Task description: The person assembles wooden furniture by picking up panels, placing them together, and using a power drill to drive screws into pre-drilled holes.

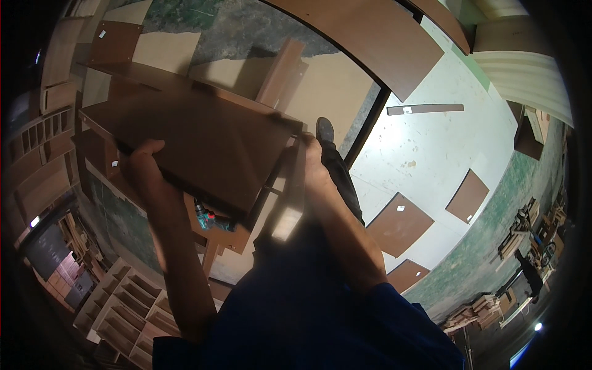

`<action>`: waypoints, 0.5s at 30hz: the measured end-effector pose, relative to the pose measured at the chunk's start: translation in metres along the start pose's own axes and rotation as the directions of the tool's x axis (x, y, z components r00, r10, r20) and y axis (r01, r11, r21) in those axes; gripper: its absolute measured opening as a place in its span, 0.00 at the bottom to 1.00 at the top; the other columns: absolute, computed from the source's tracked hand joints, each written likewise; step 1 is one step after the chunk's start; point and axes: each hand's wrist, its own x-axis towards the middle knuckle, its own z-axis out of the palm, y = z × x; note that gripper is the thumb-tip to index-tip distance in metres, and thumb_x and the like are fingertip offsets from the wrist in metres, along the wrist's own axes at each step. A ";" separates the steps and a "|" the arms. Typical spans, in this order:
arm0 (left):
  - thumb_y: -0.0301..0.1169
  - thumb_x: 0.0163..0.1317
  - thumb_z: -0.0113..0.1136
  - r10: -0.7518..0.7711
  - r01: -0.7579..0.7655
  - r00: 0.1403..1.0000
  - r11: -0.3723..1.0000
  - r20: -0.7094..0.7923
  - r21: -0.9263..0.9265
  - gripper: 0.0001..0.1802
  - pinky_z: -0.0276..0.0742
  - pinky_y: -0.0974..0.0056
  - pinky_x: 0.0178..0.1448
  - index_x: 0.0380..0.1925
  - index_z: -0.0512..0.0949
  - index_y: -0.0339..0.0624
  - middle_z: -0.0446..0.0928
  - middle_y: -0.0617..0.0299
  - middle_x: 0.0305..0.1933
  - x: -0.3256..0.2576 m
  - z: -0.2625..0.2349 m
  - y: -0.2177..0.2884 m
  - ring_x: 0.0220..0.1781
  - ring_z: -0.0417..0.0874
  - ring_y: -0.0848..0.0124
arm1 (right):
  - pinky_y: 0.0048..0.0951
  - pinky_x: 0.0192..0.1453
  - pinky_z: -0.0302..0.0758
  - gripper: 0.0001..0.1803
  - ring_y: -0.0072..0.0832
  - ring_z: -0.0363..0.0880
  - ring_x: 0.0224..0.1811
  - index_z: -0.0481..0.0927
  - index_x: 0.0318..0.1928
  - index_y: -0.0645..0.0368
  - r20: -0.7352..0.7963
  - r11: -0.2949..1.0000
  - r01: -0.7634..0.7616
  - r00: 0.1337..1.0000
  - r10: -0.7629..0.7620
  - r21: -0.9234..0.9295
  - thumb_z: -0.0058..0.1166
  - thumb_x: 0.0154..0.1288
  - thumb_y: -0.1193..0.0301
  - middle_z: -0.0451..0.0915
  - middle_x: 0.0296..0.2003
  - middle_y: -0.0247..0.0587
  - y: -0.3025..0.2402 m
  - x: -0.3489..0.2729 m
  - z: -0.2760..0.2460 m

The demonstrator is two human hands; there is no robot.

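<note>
A large dark brown wooden board (209, 148) stretches in front of me, held tilted between my hands. At its near left edge my left hand (143, 161) is closed on it, thumb over the upper face and fingers hidden underneath. My right hand (313, 163) is closed at the board's right end, by its far corner; the fingertips are mostly out of sight. Below the board's near edge, a teal and black cordless drill (208, 217) lies on brown pieces. Beyond the board, a brown strip (280, 73) rests on tan cardboard.
To the right, a white surface (394, 160) carries several brown panels (399, 225) and a narrow brown strip (425, 110). A long brown panel (370, 37) lies at the far right. Pale shelf units (126, 302) stand at the lower left. My shoe (325, 129) is beside my right hand.
</note>
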 end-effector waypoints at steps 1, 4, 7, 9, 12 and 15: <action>0.28 0.55 0.55 0.020 -0.020 1.000 1.000 0.009 0.005 0.26 0.69 0.58 0.58 0.55 0.68 0.34 0.68 0.53 0.52 0.003 -0.004 -0.002 0.51 0.71 0.61 | 0.43 0.40 0.79 0.19 0.42 0.79 0.38 0.73 0.45 0.59 0.000 1.000 0.004 1.000 -0.004 -0.018 0.36 0.72 0.57 0.80 0.40 0.48 0.000 0.003 -0.003; 0.28 0.54 0.55 -0.139 0.154 0.969 0.987 -0.206 0.055 0.26 0.71 0.57 0.57 0.55 0.68 0.33 0.68 0.53 0.52 0.002 0.025 0.018 0.50 0.72 0.61 | 0.43 0.42 0.79 0.20 0.43 0.78 0.38 0.73 0.47 0.60 -0.079 0.972 0.109 0.989 -0.127 -0.209 0.37 0.72 0.57 0.79 0.40 0.49 0.005 0.009 0.000; 0.26 0.52 0.55 -0.220 0.236 0.938 0.971 -0.269 0.028 0.29 0.72 0.56 0.56 0.57 0.67 0.33 0.69 0.53 0.52 -0.003 0.035 0.026 0.50 0.72 0.60 | 0.44 0.46 0.77 0.22 0.43 0.77 0.38 0.73 0.49 0.60 -0.059 0.984 0.135 0.988 -0.143 -0.116 0.37 0.72 0.55 0.79 0.40 0.49 0.010 0.007 0.017; 0.26 0.50 0.56 -0.202 0.204 0.954 0.979 -0.223 -0.016 0.30 0.72 0.56 0.55 0.57 0.66 0.32 0.70 0.51 0.51 -0.009 0.031 0.028 0.50 0.73 0.58 | 0.44 0.48 0.76 0.24 0.43 0.75 0.38 0.74 0.49 0.60 -0.069 0.986 0.109 0.991 -0.118 -0.126 0.37 0.72 0.52 0.78 0.39 0.47 0.015 0.011 0.019; 0.26 0.48 0.56 -0.200 0.196 0.958 0.980 -0.203 -0.039 0.32 0.73 0.55 0.54 0.56 0.66 0.31 0.72 0.50 0.50 -0.004 0.027 0.014 0.49 0.75 0.55 | 0.40 0.48 0.73 0.31 0.40 0.74 0.40 0.75 0.50 0.58 -0.092 0.976 0.134 0.984 -0.151 -0.170 0.33 0.71 0.44 0.78 0.39 0.45 0.007 0.002 0.006; 0.23 0.48 0.55 -0.235 0.246 0.932 0.969 -0.275 0.005 0.35 0.72 0.55 0.57 0.60 0.62 0.31 0.71 0.48 0.52 0.005 0.018 0.017 0.51 0.74 0.53 | 0.39 0.51 0.72 0.40 0.41 0.75 0.45 0.72 0.58 0.59 -0.096 0.899 0.171 0.969 -0.228 -0.402 0.23 0.70 0.38 0.79 0.47 0.47 -0.024 -0.034 -0.006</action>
